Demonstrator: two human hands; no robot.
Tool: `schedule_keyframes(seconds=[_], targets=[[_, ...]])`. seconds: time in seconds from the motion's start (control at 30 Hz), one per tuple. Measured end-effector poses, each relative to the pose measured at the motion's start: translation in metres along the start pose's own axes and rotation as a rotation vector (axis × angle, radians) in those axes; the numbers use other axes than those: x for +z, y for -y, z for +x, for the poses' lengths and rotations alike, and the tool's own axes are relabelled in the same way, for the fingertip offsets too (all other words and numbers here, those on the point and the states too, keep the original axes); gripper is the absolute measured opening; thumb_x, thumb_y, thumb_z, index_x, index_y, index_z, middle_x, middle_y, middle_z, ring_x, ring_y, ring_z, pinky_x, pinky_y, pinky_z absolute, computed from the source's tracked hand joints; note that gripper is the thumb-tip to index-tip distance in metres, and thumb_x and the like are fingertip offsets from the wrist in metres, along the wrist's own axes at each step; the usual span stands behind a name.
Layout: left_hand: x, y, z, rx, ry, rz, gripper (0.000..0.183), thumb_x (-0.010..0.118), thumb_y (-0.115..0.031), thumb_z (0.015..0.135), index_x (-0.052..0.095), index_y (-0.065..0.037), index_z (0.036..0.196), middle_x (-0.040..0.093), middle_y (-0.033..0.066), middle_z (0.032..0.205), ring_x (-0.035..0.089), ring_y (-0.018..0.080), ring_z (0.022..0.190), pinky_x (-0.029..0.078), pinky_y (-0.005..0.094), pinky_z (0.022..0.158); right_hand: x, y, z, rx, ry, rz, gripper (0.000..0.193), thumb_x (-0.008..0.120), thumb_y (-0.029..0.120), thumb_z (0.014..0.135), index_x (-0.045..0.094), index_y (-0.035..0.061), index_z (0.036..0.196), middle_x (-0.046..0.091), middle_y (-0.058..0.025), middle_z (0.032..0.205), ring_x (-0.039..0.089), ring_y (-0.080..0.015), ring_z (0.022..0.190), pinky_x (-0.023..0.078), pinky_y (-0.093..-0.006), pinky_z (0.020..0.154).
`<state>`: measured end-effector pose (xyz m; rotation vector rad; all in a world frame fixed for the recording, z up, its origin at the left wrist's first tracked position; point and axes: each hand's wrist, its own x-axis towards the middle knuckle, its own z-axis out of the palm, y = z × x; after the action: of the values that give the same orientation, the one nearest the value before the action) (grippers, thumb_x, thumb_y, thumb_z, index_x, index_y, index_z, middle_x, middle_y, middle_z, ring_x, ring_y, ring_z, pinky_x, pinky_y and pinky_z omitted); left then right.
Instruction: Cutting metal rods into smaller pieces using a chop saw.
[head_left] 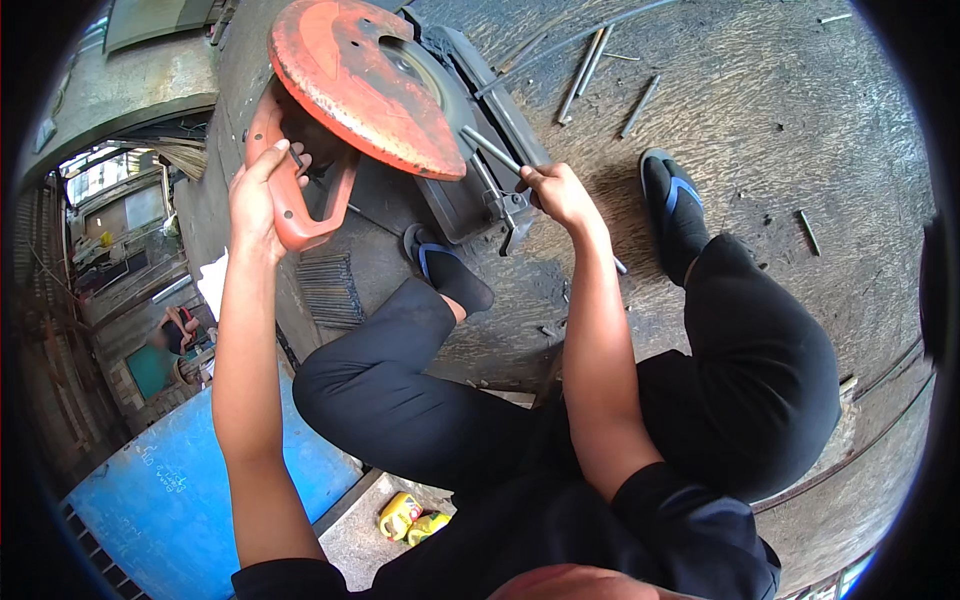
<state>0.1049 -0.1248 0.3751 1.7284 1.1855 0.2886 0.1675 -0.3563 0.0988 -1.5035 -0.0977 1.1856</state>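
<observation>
Centrally, the cut-off saw (pixel 400 110) sits on the floor (pixel 760 130) directly ahead of the crouching person, with its orange blade guard (pixel 365 85) raised above the dark base and vise (pixel 480 180). The left hand (pixel 255 195) is wrapped around the orange handle (pixel 290 215) on the near left side of the saw, fingers closed around the grip, which appears to keep the saw head lifted and under control. The right hand (pixel 560 195) is at the right side of the saw base, fingers closed on a thin metal rod (pixel 490 150) that runs up and under the blade guard; holding the rod near the vise appears to keep it lined up with the blade. One sandalled foot (pixel 440 265) rests just below the saw base, probably to brace it, and the other foot (pixel 675 205) is planted to the right of the saw for balance. Loose metal rods (pixel 590 65) lie on the floor beyond and to the right of the saw, within reach. A stack of short dark rods (pixel 330 290) lies just below the handle. Farther below and left of the saw are a blue panel (pixel 200 480) and two yellow containers (pixel 412 518).
</observation>
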Motion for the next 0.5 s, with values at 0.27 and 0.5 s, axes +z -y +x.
schedule_keyframes(seconds=[0.27,0.5], targets=[[-0.0006,-0.0004,-0.0004,-0.029,0.020,-0.007,0.044,0.062,-0.019,0.087,0.048,-0.002,0.125,0.060,0.0091,0.109,0.061,0.0201,0.093,0.050,0.0285,0.067,-0.0019,0.0044,-0.0054,-0.039,0.002,-0.081,0.035,0.059,0.035,0.086,0.073,0.0029,0.090,0.062,-0.0140,0.066,0.062,-0.0224,0.069,0.047,-0.0364,0.070],[-0.0016,-0.0001,0.0000,-0.030,0.032,-0.010,0.044,0.061,-0.019,0.087,0.048,-0.002,0.125,0.060,0.0087,0.109,0.061,0.0197,0.094,0.049,0.0287,0.068,0.0005,0.0050,-0.0066,-0.032,-0.017,-0.100,0.032,0.064,0.033,0.083,0.072,0.0037,0.094,0.065,-0.0147,0.069,0.064,-0.0223,0.071,0.048,-0.0365,0.071]])
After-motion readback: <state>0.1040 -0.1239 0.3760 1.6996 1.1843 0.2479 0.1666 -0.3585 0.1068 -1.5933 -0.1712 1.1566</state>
